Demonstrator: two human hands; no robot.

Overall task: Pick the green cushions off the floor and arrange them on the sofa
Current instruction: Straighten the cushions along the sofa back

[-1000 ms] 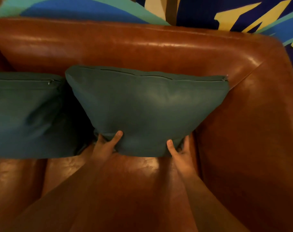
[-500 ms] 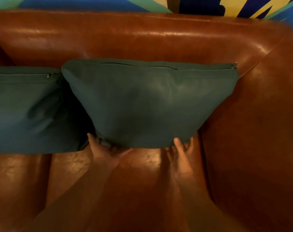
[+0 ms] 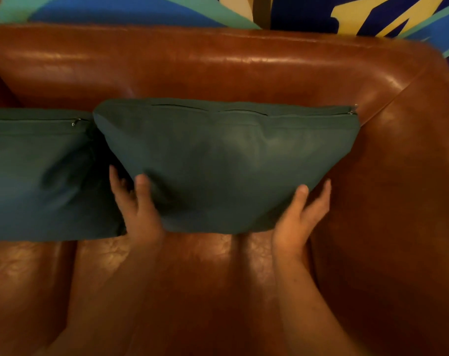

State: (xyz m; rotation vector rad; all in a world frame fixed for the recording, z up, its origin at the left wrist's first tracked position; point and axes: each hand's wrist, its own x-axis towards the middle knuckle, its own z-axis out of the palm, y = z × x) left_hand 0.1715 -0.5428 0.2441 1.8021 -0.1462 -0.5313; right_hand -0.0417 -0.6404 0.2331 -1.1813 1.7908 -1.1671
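A dark green cushion (image 3: 226, 163) stands upright on the brown leather sofa (image 3: 218, 70), zip edge up, leaning on the backrest near the right armrest. My left hand (image 3: 138, 209) grips its lower left corner, thumb on the front and fingers behind. At its lower right corner my right hand (image 3: 299, 217) holds it the same way. A second green cushion (image 3: 38, 176) stands to the left, close beside the first; its left part is cut off by the frame edge.
The sofa's right armrest (image 3: 398, 201) rises close to the cushion's right edge. Bare seat leather (image 3: 192, 278) lies in front of the cushions. A colourful painted wall (image 3: 346, 11) runs behind the backrest.
Both hands have slid from the cushion's bottom edge up to its lower corners and now hold its sides. The cushion stays against the backrest.
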